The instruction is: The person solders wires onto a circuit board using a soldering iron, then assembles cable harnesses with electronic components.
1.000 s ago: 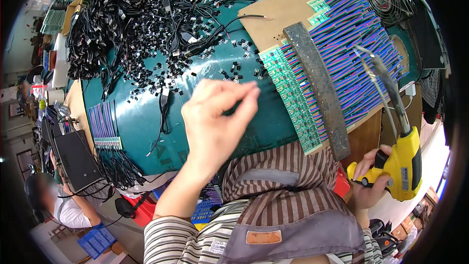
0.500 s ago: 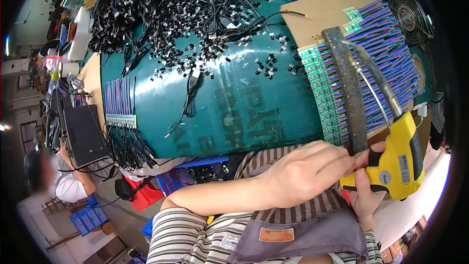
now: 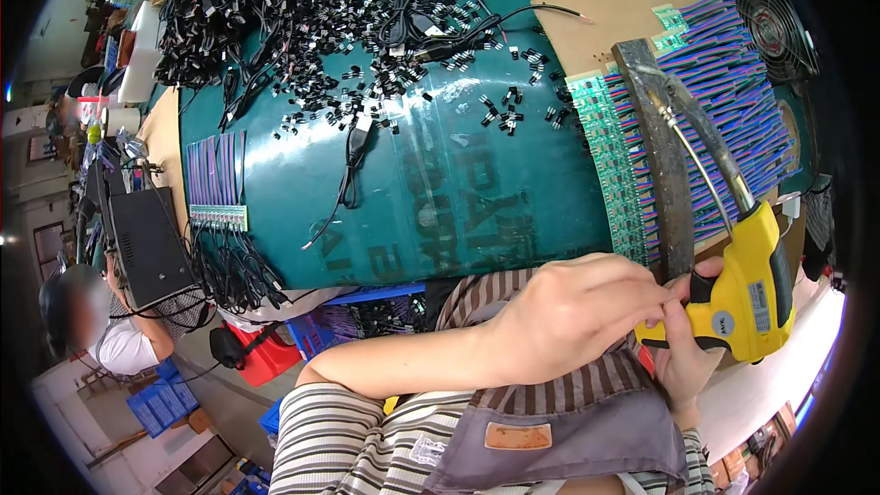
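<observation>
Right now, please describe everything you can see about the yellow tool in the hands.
The yellow tool is a pistol-shaped soldering gun with a plastic-looking yellow body, black grip parts and a long dark barrel beside a thin metal tube. It points up and away over the row of green circuit boards. The right hand grips its handle; the left hand touches it at the trigger side.

The right hand is being half hidden by the left hand. The face of a person is being blurred. The fan is being cut off by the dark rim.
</observation>
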Available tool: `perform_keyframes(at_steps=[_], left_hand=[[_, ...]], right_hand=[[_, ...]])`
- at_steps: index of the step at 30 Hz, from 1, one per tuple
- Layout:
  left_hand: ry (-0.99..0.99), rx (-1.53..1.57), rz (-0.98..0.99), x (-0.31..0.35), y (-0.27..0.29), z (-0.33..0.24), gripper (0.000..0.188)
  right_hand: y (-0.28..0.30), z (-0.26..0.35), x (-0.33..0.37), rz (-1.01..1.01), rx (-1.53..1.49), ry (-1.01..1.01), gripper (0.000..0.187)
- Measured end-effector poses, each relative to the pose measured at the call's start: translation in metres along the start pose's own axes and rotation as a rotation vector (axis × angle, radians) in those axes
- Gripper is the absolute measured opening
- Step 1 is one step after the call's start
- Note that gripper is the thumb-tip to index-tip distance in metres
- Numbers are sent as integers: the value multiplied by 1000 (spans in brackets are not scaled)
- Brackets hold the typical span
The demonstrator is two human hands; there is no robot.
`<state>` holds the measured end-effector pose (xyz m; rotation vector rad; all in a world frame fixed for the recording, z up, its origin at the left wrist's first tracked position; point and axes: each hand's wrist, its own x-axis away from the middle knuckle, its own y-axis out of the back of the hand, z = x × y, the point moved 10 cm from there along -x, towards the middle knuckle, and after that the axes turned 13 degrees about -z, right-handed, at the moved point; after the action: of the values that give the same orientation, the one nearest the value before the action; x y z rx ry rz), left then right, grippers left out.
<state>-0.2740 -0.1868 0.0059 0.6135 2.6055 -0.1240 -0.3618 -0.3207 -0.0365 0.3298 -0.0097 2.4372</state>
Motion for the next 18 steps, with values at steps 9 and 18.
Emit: perform_keyframes(at_steps=[9, 18], left_hand=[[560, 111, 16, 12, -6, 38, 15], [823, -40, -253, 11, 39, 81, 14]], right_hand=[[-2, -2, 1, -63, 22, -136, 46], [14, 2, 4, 40, 203, 116, 62]])
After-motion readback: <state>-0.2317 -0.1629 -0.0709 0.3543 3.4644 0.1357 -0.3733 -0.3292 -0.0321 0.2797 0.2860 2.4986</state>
